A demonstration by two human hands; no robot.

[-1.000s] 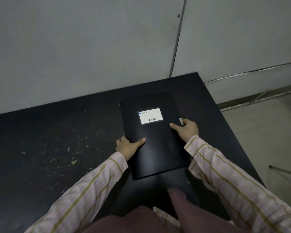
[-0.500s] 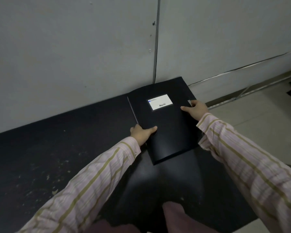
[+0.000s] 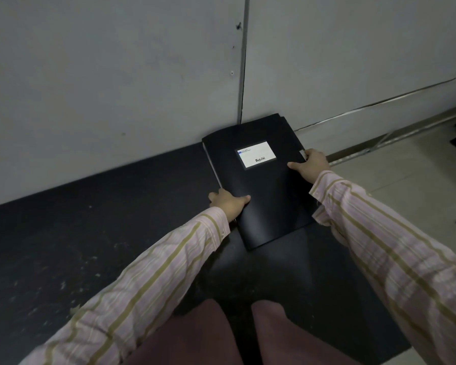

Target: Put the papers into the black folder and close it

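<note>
Black folder (image 3: 263, 191) closed, laid on dark table (image 3: 103, 219), far edge against wall (image 3: 116, 75); thin pale paper edge seen along left side. Left hand (image 3: 228, 202) clasped on left edge, thumb on cover. Right hand (image 3: 309, 164) clasped on right edge

You're in a bare, utilitarian room, more workroom or storage space than home. Your black bench (image 3: 95, 233) is scuffed and flecked with pale debris, pushed against plain grey wall panels (image 3: 111, 75) joined by a vertical seam with exposed screws. To your right lies a pale tiled floor (image 3: 406, 180).
</note>
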